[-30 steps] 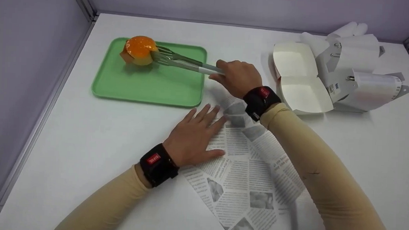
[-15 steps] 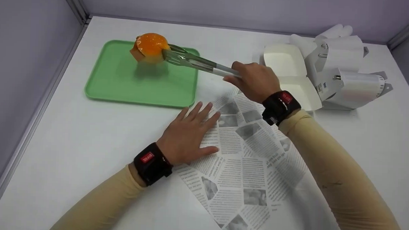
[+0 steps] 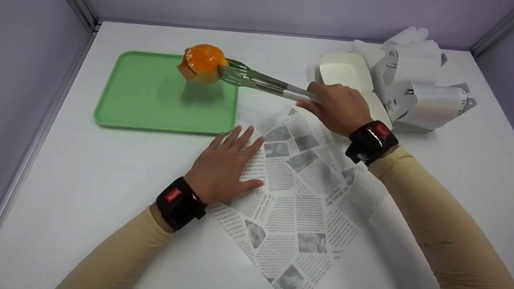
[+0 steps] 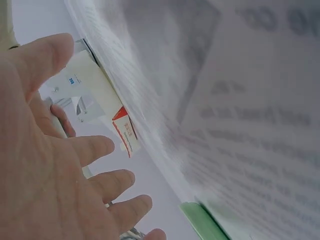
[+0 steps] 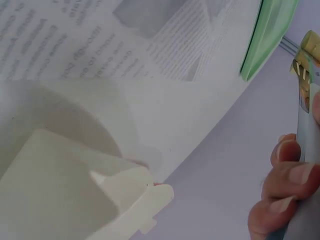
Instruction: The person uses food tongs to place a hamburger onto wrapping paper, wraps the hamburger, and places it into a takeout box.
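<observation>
My right hand (image 3: 341, 108) grips the grey handles of metal tongs (image 3: 263, 81). Between the slotted tong ends an orange-topped burger bun (image 3: 205, 59) is held above the right part of a green tray (image 3: 134, 110), and its shadow falls on the tray. A brown flap juts from the bun's left side. With fingers spread, my left hand (image 3: 222, 169) lies at the left edge of a newsprint-patterned paper sheet (image 3: 280, 213). The left wrist view shows the palm and extended fingers (image 4: 95, 150). In the right wrist view the curled fingers (image 5: 285, 190) wrap the tongs.
An unfolded white cardboard box (image 3: 345, 70) stands at the back right, partly hidden by my right hand. Beside it is a white dispenser (image 3: 438, 99) with gloves or film. The white table (image 3: 89, 177) meets walls at the back and left.
The tongs have lifted the bun off the tray and carried it to the right. My left hand keeps its place on the paper while the head view shifts a little.
</observation>
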